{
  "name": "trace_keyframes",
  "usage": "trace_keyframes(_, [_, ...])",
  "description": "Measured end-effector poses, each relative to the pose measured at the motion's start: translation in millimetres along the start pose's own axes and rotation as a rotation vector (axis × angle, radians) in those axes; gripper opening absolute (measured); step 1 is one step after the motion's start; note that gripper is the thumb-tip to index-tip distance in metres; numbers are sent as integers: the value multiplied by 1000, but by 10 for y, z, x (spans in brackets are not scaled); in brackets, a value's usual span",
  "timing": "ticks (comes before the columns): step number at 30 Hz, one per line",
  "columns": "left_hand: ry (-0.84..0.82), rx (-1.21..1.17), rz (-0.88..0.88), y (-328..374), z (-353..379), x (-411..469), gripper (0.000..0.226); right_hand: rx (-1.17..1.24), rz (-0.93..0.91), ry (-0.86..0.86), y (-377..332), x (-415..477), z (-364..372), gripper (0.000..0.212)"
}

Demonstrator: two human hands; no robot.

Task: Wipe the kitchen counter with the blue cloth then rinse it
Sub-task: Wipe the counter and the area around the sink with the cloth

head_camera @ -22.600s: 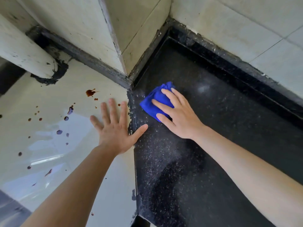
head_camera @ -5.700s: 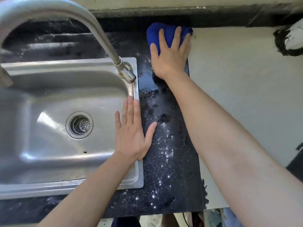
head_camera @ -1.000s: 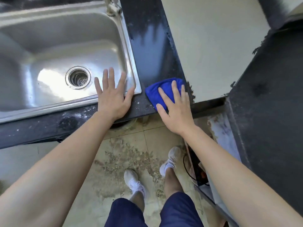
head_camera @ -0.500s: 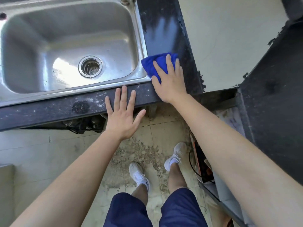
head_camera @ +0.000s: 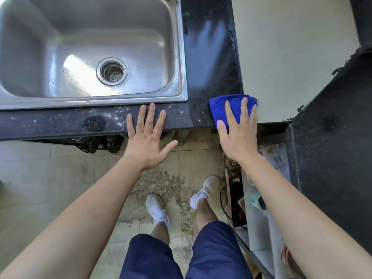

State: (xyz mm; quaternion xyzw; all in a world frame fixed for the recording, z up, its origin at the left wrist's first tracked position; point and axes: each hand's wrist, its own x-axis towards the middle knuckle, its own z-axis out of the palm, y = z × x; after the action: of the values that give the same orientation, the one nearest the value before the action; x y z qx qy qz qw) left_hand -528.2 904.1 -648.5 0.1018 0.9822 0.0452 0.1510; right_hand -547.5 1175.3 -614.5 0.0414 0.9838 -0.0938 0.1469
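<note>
The counter (head_camera: 209, 57) ran round the sink (head_camera: 60, 27). The left hand (head_camera: 147, 141) lay flat, fingers spread wide, on the counter's front edge. The right hand (head_camera: 238, 135), fingers straight, pressed the cloth (head_camera: 219, 106) onto the counter's front right corner.

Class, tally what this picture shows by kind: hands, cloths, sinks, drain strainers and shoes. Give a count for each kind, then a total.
Hands: 2, left hand and right hand
Cloths: 1, blue cloth
Sinks: 1, steel sink
Drain strainers: 1, drain strainer
Shoes: 2, left shoe and right shoe
Total: 7
</note>
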Motion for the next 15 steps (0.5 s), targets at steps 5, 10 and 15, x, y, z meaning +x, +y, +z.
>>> trace_keyframes(5, [31,-20,10,6,-8,-30,89,-47,-303,-76,-585,73,43,61])
trace_keyframes(10, [135,-107,-134,-214,-65,-267,79,-81,-464,-92,-470,54,34,59])
trace_keyframes(15, [229,-143,-431,-1123,-137,-477,82,-127,-479,-80,-495,1,85,59])
